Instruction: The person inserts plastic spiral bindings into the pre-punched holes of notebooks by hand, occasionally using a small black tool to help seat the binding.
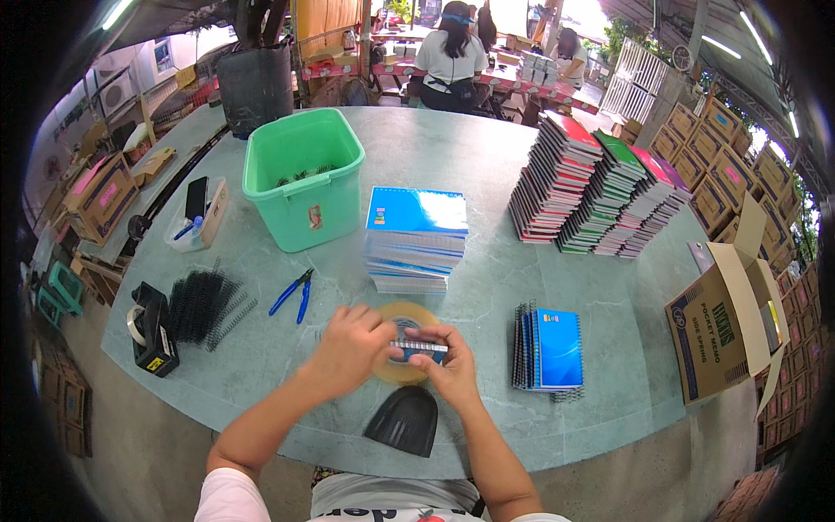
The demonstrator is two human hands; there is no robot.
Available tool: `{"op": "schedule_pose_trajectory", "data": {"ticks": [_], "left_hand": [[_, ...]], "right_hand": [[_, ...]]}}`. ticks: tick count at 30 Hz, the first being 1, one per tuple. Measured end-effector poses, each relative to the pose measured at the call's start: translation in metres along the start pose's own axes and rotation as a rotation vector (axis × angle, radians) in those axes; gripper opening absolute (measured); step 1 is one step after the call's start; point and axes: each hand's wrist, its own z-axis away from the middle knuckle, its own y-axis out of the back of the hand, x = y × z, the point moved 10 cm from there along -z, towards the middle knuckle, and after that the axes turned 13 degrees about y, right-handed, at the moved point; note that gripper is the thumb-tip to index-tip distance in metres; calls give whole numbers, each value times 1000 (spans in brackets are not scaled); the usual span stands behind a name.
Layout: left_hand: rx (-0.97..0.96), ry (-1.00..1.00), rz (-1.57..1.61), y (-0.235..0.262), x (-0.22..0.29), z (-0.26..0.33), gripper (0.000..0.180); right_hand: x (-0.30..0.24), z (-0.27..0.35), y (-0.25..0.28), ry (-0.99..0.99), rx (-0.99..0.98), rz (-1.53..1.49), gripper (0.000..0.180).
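A green bucket [303, 187] is set toward the far left corner of the table [487, 409], and black wire coils [304, 173] are held at its bottom. Beside it, near the left edge, a dark phone [197, 198] and a blue pen [183, 231] are held in a clear tray [211, 235]. At the right edge, a cardboard box [718, 326] is seen with its flaps raised; its contents are mostly hidden. Dark lettering is printed on the box's side, a small reddish label [315, 217] is stuck on the bucket, and a yellow sticker [156, 364] is borne by the black tape dispenser [155, 331] near the left edge. Near the middle of the near edge, a small notebook [421, 346] is clamped between the thumb and fingers of the right hand [450, 358]; the left hand [357, 348] is bent close at its left end, but whether it is gripped there cannot be told. A roll of tape [397, 376] is seen beneath the hands. On the grey-green, faintly veined tabletop, blue notebooks [416, 239] are stacked at the middle, and 3 rows of red, green and pink books [600, 187] are piled toward the far right corner. Beyond the far edge, people [450, 61] are seated at other tables; brown cartons [726, 170] are stacked at the right.
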Motion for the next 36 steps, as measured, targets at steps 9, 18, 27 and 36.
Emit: {"op": "schedule_pose_trajectory", "data": {"ticks": [9,18,27,36], "left_hand": [[21,40,25,-4,-2,-1,29],[49,-66,49,-12,14,-3,22],[-63,-43,168,-18,16,-13,17],[-147,-76,261,-29,9,-10,24]], "right_hand": [[0,1,4,-4,25,-73,28],[8,2,14,-107,17,-39,32],[10,4,16,-166,-101,-34,31],[15,5,13,-135,-78,-87,45]]}}
